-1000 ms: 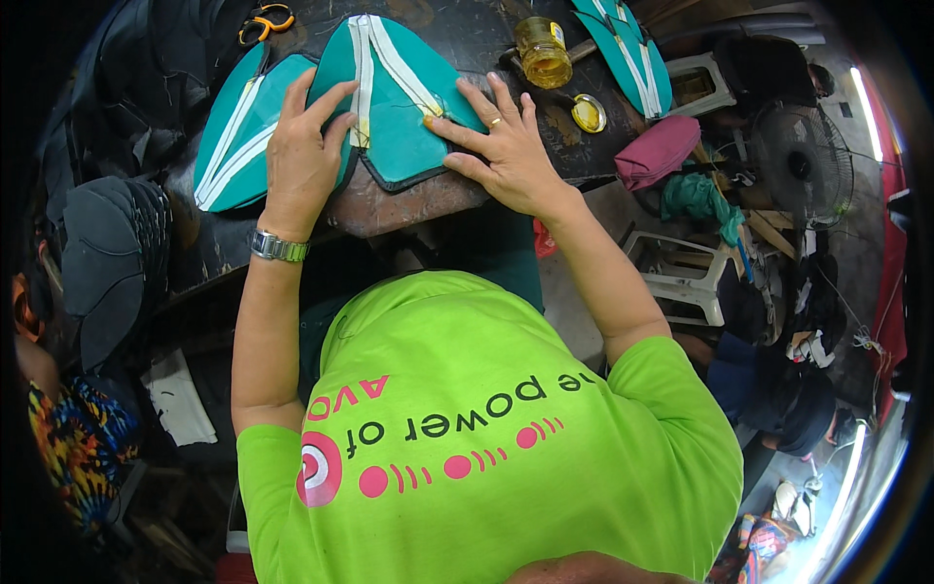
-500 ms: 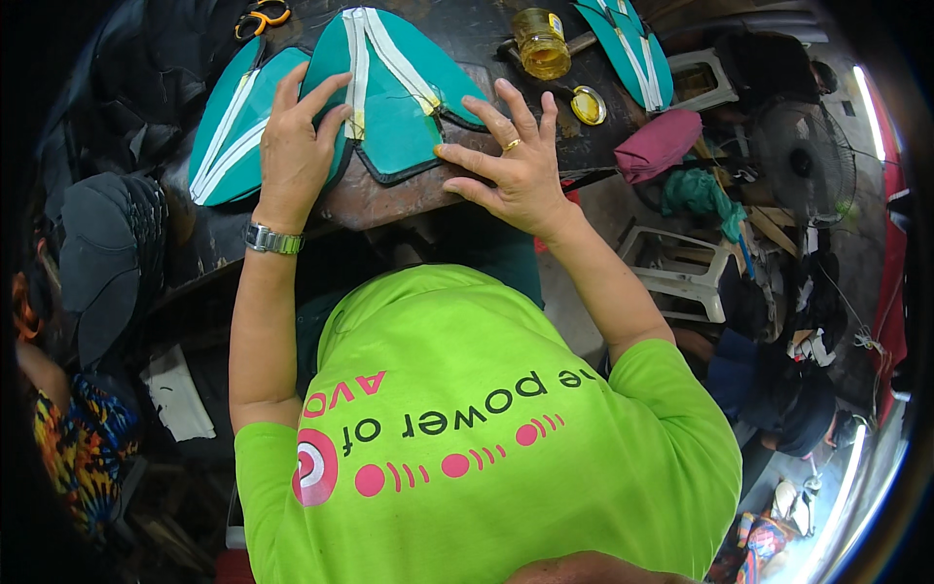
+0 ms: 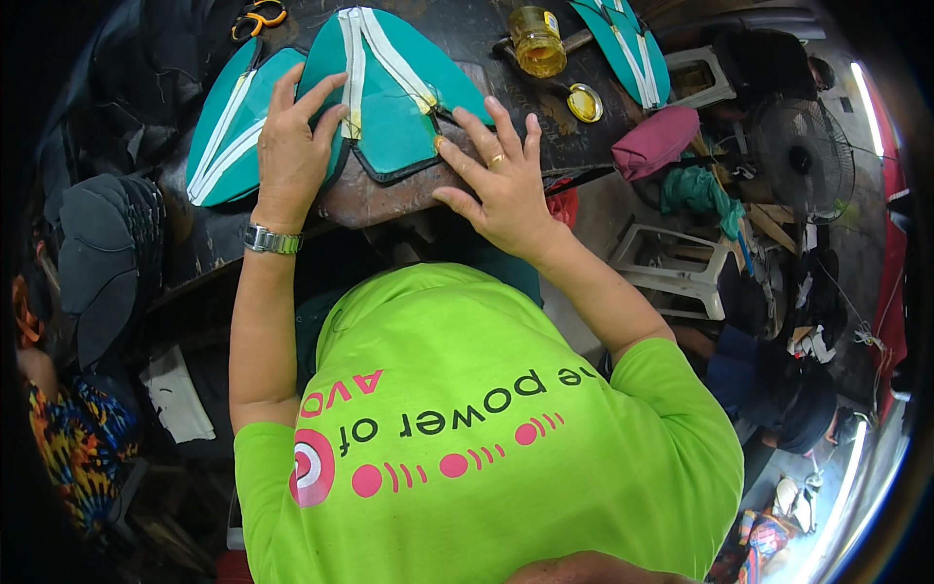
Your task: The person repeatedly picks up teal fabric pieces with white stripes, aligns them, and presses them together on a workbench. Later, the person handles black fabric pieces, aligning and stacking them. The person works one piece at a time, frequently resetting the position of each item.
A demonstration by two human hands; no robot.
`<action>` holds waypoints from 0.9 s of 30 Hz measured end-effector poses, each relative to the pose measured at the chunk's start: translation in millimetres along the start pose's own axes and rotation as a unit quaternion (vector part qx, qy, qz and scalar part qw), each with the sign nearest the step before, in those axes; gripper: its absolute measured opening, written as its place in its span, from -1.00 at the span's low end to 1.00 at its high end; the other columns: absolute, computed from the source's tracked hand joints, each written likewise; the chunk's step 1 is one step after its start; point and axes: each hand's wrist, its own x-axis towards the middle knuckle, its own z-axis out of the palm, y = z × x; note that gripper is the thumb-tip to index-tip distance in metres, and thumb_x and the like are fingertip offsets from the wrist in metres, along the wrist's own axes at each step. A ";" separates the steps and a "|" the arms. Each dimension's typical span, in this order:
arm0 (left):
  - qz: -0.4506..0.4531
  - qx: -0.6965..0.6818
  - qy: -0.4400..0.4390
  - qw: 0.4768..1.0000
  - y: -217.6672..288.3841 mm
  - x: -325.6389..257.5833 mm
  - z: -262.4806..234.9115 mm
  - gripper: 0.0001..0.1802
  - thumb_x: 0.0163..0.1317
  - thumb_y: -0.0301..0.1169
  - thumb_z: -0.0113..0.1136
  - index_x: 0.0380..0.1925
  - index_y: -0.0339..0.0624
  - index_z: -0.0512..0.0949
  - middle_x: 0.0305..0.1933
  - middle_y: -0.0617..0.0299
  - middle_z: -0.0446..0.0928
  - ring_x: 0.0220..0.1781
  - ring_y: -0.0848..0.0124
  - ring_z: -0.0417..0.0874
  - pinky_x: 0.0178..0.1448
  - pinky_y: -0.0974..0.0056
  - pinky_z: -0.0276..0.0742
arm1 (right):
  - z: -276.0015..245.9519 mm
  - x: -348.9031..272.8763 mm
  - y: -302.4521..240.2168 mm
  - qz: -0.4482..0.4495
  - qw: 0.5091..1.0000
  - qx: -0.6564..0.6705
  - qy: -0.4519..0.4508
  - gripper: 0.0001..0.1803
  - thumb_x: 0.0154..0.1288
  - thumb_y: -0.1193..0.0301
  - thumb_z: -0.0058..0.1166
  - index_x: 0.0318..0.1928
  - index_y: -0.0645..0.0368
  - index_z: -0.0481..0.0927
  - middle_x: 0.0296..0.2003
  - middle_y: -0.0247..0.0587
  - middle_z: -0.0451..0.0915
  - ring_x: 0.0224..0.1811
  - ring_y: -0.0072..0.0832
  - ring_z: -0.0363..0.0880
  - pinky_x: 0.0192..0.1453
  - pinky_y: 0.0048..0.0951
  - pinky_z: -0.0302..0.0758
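Observation:
A teal teardrop-shaped panel (image 3: pixel 399 141) with two white strips meeting at its far tip lies at the front of the worn dark table. My left hand (image 3: pixel 287 151) rests along its left side, thumb and index stretched toward the left strip (image 3: pixel 354 68). My right hand (image 3: pixel 506 190) is spread at the right, with its index fingertip on a small yellowish patch by the panel's notched edge. Neither hand grips anything. A second teal panel (image 3: pixel 233 107), partly under the left hand, has similar white strips.
An amber jar (image 3: pixel 538 44) and a round lid (image 3: pixel 585 102) with yellow inside stand right of the panel. Orange-handled scissors (image 3: pixel 258 18) lie far left. Another teal panel (image 3: pixel 628 58) is at far right. Dark stacked pieces (image 3: pixel 107 243), a stool (image 3: pixel 676 273) and a fan (image 3: pixel 803 161) surround the table.
My right hand has shifted slightly left and its fingers have drawn in toward the panel's right edge. My left hand stays nearly in place.

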 end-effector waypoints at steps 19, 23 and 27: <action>-0.004 -0.015 -0.015 1.000 1.2 3.1 -6.4 -0.64 0.26 -0.38 0.38 0.08 0.04 0.71 0.14 -0.06 0.54 0.11 -0.03 0.61 0.15 0.07 0.55 | 9.4 5.0 -27.1 -0.001 0.999 -0.039 -0.017 -0.16 0.22 -0.13 0.26 0.22 0.39 0.55 0.42 0.06 0.35 0.62 0.03 0.02 0.52 0.52 -0.19; -0.039 -0.072 -0.024 0.996 8.6 2.1 -10.2 -0.69 0.26 -0.40 0.38 0.02 0.00 0.74 -0.07 0.03 0.54 -0.06 0.05 0.60 0.03 0.13 0.53 | -4.8 3.6 -25.3 0.001 0.999 -0.026 -0.020 -0.24 0.23 -0.10 0.28 0.21 0.27 0.61 0.42 0.03 0.36 0.63 0.01 0.01 0.52 0.53 -0.18; -0.040 -0.103 0.055 0.992 19.4 -3.2 -9.4 -0.69 0.29 -0.44 0.35 0.04 -0.03 0.73 -0.12 0.06 0.52 -0.10 0.15 0.59 0.01 0.18 0.52 | -31.6 14.0 5.9 0.032 0.994 0.096 0.034 -0.59 0.23 0.06 0.33 -0.07 0.07 0.76 0.07 -0.04 0.65 0.29 -0.06 0.49 0.34 0.16 0.32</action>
